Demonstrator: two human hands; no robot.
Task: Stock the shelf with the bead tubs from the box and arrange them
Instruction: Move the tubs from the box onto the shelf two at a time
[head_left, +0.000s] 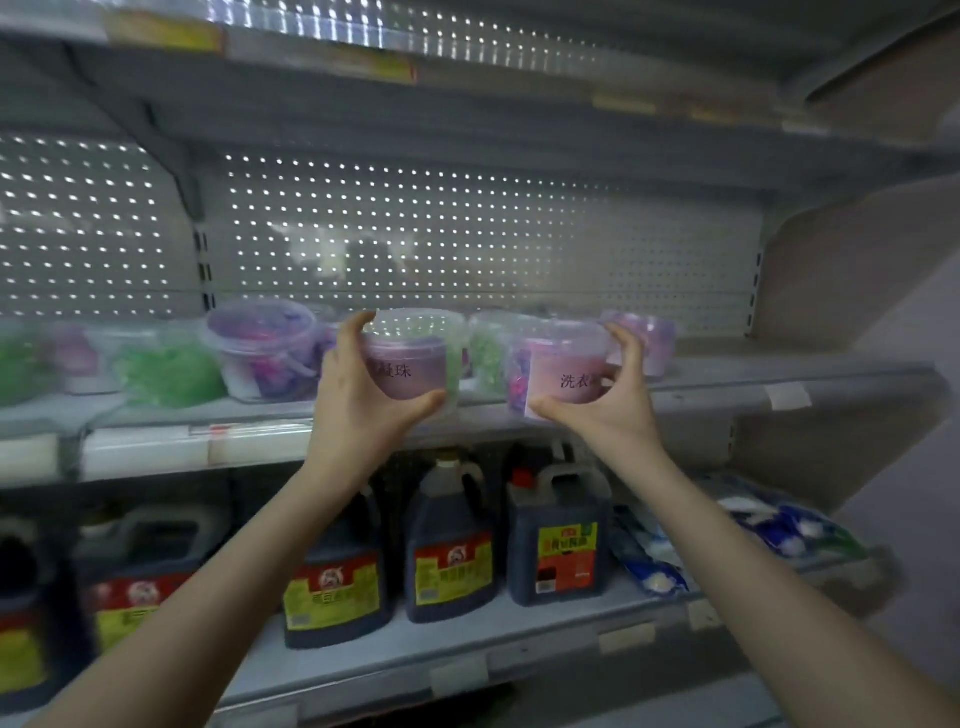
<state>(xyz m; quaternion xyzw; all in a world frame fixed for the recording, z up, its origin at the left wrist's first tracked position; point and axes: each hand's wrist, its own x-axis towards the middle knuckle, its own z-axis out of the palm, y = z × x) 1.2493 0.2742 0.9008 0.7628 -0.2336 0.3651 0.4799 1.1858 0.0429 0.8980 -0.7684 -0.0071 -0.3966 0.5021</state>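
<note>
The left tub (415, 358) stands upright in the left hand (358, 400). The thumb hooks under its front lower edge and the fingers curl over the rim on its left side, with the forearm reaching up from below. The right tub (563, 364), also upright, is clamped the same way in the right hand (613, 410), thumb at the lower front corner and fingers arched round the right side of the rim.

Both tubs sit at the front edge of the shelf (727, 389). Motion blur makes it hard to say whether their bases rest on it or hang just above. Each is a round tub of clear, glossy plastic, wider at the lidded top, with a pink label printed in dark characters facing the camera.

Between the hands, further back, is a green-bead tub (485, 353). Beyond the right hand's fingers stands a purple tub (652, 338). Left of the left hand are a purple-and-pink tub (265, 348) and a green tub (166, 371). A perforated metal back panel (467, 234) rises behind them. Under the forearms, dark jugs (449, 551) with red and yellow labels line the lower shelf.
</note>
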